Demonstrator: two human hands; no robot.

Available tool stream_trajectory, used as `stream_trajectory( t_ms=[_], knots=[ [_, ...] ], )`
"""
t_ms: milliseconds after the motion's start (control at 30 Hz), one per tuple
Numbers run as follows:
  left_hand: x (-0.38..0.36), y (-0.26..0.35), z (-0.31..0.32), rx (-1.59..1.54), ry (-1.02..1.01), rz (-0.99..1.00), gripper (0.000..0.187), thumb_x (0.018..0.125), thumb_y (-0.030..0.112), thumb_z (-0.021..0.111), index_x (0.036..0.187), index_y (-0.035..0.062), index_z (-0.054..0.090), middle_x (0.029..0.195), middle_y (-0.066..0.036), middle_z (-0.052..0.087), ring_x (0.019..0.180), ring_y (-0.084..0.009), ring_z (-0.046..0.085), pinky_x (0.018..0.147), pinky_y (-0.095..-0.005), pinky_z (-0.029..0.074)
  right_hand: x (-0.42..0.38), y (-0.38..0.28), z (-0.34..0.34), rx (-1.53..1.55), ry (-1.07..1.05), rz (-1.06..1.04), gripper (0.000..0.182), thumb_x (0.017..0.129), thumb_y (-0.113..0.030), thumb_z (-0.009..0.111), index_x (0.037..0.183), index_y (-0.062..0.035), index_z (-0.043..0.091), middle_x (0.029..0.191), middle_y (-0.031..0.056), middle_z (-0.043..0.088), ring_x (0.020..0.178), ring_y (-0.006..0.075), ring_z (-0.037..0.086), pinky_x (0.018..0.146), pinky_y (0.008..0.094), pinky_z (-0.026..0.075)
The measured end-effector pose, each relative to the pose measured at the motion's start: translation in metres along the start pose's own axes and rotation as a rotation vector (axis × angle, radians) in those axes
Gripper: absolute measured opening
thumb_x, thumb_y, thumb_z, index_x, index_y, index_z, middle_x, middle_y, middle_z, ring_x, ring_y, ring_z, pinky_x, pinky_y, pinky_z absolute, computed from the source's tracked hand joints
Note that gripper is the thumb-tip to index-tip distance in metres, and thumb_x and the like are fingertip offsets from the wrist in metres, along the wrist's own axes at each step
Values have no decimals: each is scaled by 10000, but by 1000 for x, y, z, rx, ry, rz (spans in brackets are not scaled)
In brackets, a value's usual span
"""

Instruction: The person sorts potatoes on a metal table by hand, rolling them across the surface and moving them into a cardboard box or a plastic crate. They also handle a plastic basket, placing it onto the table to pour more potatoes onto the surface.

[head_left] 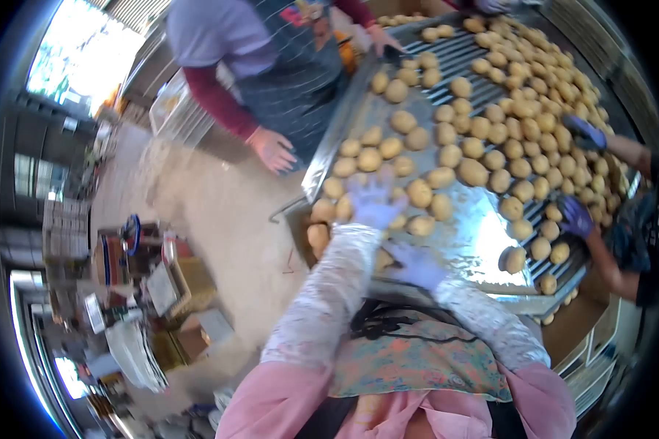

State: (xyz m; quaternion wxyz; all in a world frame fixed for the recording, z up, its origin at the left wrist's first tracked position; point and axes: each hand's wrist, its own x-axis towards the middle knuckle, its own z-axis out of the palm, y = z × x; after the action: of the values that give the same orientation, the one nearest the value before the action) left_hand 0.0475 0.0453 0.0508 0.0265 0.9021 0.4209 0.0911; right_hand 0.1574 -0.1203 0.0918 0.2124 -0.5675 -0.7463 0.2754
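Observation:
My left hand [373, 199], in a lavender glove, lies with spread fingers among several potatoes [369, 159] at the left end of a metal sorting table. Its fingertips touch or nearly touch the potatoes around them. My right hand [417, 267], gloved the same way, is held low by the near edge of the metal table [479, 252]. Its fingers point left and look apart, near a potato [383, 259] partly hidden between the two hands. Neither hand grips anything that I can see. Many more potatoes [531, 128] cover the slatted part of the table on the right.
A co-worker in a dark apron [300, 88] stands at the left side of the table. Another person's gloved hands [576, 216] work from the right. A cardboard box [300, 230] with potatoes sits below the left end. Cartons [190, 285] stand on the floor further left.

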Motion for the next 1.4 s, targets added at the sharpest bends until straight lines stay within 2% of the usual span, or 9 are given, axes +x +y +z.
stream_trajectory(
  t_ms=[100, 167, 300, 367, 500, 867, 1033, 1300, 1400],
  knots=[
    [-37, 50, -12, -285, -34, 12, 671, 928, 469, 615, 1533, 226, 455, 1572, -247, 372, 1473, -471, 298, 1211, -646, 142, -35, 26, -58, 114, 137, 45, 487, 856, -301, 728, 1284, -73, 681, 1322, 210, 623, 1071, 364, 668, 879, 431, 553],
    [-70, 38, -25, -321, -46, 133, 658, 916, 449, 628, 1514, 219, 479, 1561, -247, 384, 1468, -456, 314, 1212, -625, 166, -73, 44, -93, -458, 331, 43, 845, 749, -464, 803, 1451, -88, 524, 1321, 219, 577, 1106, 415, 611, 897, 507, 517],
    [-131, 2, -55, -462, -5, 189, 600, 884, 383, 660, 1445, 200, 557, 1534, -243, 415, 1439, -408, 377, 1194, -570, 249, -132, 68, -80, -459, -168, 411, 1240, 608, -567, 887, 1592, -104, 290, 1457, 241, 428, 1182, 444, 565, 951, 509, 508],
    [-153, -14, -56, -422, 34, 122, 540, 891, 356, 650, 1402, 191, 595, 1512, -226, 442, 1394, -403, 423, 1173, -548, 291, -110, 68, -53, -177, -113, 412, 1331, 582, -484, 930, 1611, -91, 183, 1478, 280, 364, 1257, 467, 533, 1000, 529, 513],
    [-201, -30, -84, -290, 88, -90, 487, 922, 302, 615, 1388, 162, 605, 1425, -191, 530, 1329, -407, 471, 1163, -534, 306, -35, 56, 11, -77, -13, 321, 1383, 596, -467, 921, 1616, -35, 93, 1561, 375, 230, 1397, 529, 384, 1096, 539, 452],
    [-486, 72, -33, -292, -22, -956, 469, 966, 325, 618, 1362, 73, 613, 1344, -183, 625, 1256, -358, 567, 1083, -464, 423, 35, 43, 75, -7, 189, 45, 1259, 654, -392, 882, 1633, -151, 130, 1514, 381, 238, 1297, 554, 454, 1020, 522, 499],
    [-487, 92, -38, -372, -274, -1039, 499, 985, 401, 552, 1362, 81, 620, 1359, -150, 629, 1262, -353, 574, 1106, -454, 404, 49, 44, 72, 58, 114, 68, 1206, 657, -368, 881, 1630, -187, 192, 1542, 369, 207, 1350, 545, 424, 1058, 506, 478],
    [-441, 15, -37, -206, -124, -876, 432, 960, 363, 593, 1306, 110, 652, 1311, -174, 634, 1213, -358, 590, 1052, -480, 433, 90, -20, 59, 4, -125, 162, 1056, 745, -498, 797, 1613, -221, 263, 1473, 380, 374, 1358, 516, 443, 1064, 528, 473],
    [-444, -31, -19, 19, 32, -871, 406, 932, 387, 604, 1254, 149, 668, 1298, -143, 626, 1176, -362, 585, 1031, -506, 424, 94, -4, 88, -118, -51, -77, 1049, 763, -498, 796, 1611, -182, 265, 1516, 317, 379, 1379, 500, 428, 1109, 520, 432]
  ],
)
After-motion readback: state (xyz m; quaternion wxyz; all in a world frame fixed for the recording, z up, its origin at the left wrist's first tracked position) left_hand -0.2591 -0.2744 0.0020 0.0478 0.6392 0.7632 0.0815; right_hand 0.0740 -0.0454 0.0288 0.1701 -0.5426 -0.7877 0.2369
